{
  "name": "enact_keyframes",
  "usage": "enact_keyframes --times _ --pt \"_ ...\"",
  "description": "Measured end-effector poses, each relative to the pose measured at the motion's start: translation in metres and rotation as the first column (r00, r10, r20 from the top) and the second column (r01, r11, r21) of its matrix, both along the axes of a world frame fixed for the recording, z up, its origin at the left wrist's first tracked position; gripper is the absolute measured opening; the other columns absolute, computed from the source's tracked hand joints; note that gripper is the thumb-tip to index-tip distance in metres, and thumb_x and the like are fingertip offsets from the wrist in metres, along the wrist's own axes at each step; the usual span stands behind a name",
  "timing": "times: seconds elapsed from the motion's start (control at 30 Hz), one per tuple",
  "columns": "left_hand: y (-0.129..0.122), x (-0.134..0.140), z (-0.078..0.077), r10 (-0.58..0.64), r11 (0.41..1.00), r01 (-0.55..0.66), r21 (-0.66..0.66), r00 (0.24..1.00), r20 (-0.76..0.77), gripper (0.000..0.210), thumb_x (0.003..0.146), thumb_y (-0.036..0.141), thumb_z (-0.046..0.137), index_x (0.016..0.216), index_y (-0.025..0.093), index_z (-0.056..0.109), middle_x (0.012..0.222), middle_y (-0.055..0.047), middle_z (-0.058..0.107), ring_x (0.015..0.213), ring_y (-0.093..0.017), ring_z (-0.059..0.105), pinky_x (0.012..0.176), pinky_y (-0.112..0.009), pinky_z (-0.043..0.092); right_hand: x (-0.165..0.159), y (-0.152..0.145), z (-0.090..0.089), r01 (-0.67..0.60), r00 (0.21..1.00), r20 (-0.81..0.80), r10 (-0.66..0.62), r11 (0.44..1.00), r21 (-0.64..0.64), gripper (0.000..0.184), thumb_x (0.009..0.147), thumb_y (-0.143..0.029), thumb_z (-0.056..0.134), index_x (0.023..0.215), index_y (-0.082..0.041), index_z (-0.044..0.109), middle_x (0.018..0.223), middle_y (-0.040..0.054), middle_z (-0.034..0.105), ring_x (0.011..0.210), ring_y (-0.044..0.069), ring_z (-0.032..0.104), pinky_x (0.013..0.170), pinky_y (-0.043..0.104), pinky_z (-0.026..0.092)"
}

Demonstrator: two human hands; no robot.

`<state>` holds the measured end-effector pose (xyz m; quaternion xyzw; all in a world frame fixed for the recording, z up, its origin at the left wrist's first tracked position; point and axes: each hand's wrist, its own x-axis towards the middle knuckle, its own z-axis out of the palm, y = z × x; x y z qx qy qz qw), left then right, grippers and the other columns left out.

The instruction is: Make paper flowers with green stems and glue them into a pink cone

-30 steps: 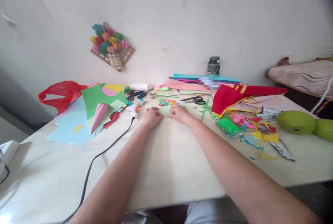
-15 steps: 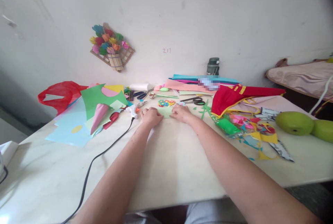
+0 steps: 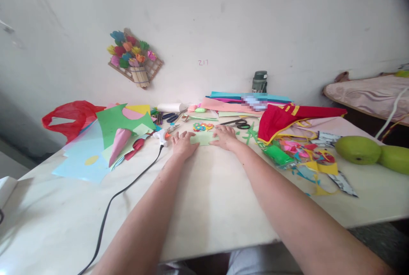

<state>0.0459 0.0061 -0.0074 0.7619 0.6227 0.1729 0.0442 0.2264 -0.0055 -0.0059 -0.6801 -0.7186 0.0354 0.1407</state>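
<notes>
A small light-green sheet of paper [image 3: 203, 138] lies flat on the table between my hands. My left hand [image 3: 184, 144] rests at its left end, fingers spread, beside the white glue gun [image 3: 162, 137]. At the right end is my right hand [image 3: 225, 137], its fingers also apart and touching the paper. Just beyond the sheet sits a cluster of small coloured paper pieces [image 3: 203, 127]. Black-handled scissors [image 3: 243, 125] lie past my right hand.
The glue gun's black cord [image 3: 111, 200] runs across the table's left side. Coloured sheets, a pink paper cone [image 3: 119, 146] and a red plastic bag [image 3: 64, 124] lie left. Red cloth [image 3: 277, 124], green scraps [image 3: 252, 134], a green packet [image 3: 277, 154] and a green rounded object [image 3: 358, 150] are right.
The fingers of both hands have spread out a little and lie flatter at the paper's ends. The whole view has shifted slightly.
</notes>
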Motion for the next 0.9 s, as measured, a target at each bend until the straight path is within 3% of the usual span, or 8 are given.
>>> enact_keyframes --times 0.13,0.23,0.5,0.7,0.8,0.9 --pt "0.0 0.002 -0.001 0.024 0.996 -0.03 -0.087 0.997 -0.07 0.056 0.075 0.043 0.045 0.13 0.037 0.036 0.143 0.002 0.025 0.133 -0.03 -0.008 0.103 -0.055 -0.003 0.004 0.003 -0.003 -0.001 1.0 0.008 0.002 0.993 -0.117 0.069 0.074 -0.053 0.05 0.135 -0.029 0.028 0.148 0.003 0.001 0.133 0.027 -0.009 0.103 0.049 0.001" --pt "-0.002 0.004 -0.002 0.061 0.988 -0.074 -0.133 0.993 -0.102 0.054 0.077 0.044 0.04 0.13 0.038 0.035 0.145 0.002 0.02 0.13 -0.03 -0.017 0.101 -0.058 -0.008 0.005 0.004 -0.002 -0.019 1.0 0.008 0.021 0.981 -0.194 0.074 0.078 -0.052 0.044 0.14 -0.031 0.009 0.148 0.0016 -0.007 0.131 0.025 -0.018 0.103 0.048 -0.004" --pt "-0.009 0.006 0.002 0.091 0.995 -0.084 0.055 0.985 -0.147 0.044 0.074 0.045 0.047 0.117 0.039 0.052 0.144 0.005 0.023 0.13 -0.03 -0.019 0.099 -0.058 -0.012 0.003 -0.005 0.005 -0.078 0.997 -0.015 0.077 0.968 -0.237 0.063 0.082 -0.048 0.037 0.139 -0.035 0.012 0.147 -0.0011 -0.008 0.131 0.023 -0.017 0.104 0.047 -0.006" --pt "-0.004 0.0 -0.003 0.185 0.981 -0.186 -0.047 0.982 -0.036 0.051 0.069 0.05 0.052 0.117 0.035 0.053 0.145 0.0 0.022 0.13 -0.037 -0.014 0.099 -0.062 -0.001 0.006 -0.004 0.001 -0.113 0.994 -0.039 0.106 0.966 -0.232 0.06 0.082 -0.048 0.036 0.138 -0.035 0.016 0.148 -0.0028 -0.004 0.132 0.022 -0.016 0.104 0.046 -0.007" --pt "-0.009 0.001 -0.003 0.154 0.984 -0.146 0.101 0.985 -0.078 0.044 0.07 0.045 0.053 0.113 0.035 0.057 0.144 0.001 0.023 0.131 -0.036 -0.012 0.1 -0.061 -0.001 0.006 -0.001 -0.001 -0.113 0.993 -0.039 0.107 0.965 -0.235 0.061 0.082 -0.049 0.036 0.138 -0.036 0.016 0.148 -0.0035 -0.004 0.132 0.023 -0.016 0.104 0.047 -0.006" --pt "-0.017 0.005 0.0 0.072 0.961 -0.021 0.277 0.982 -0.177 0.038 0.072 0.033 0.054 0.109 0.033 0.06 0.141 0.0 0.031 0.133 -0.032 -0.004 0.103 -0.058 0.0 0.006 0.0 -0.001 -0.113 0.994 -0.04 0.107 0.964 -0.239 0.061 0.081 -0.05 0.036 0.138 -0.036 0.016 0.148 -0.004 -0.003 0.132 0.023 -0.015 0.104 0.047 -0.006"
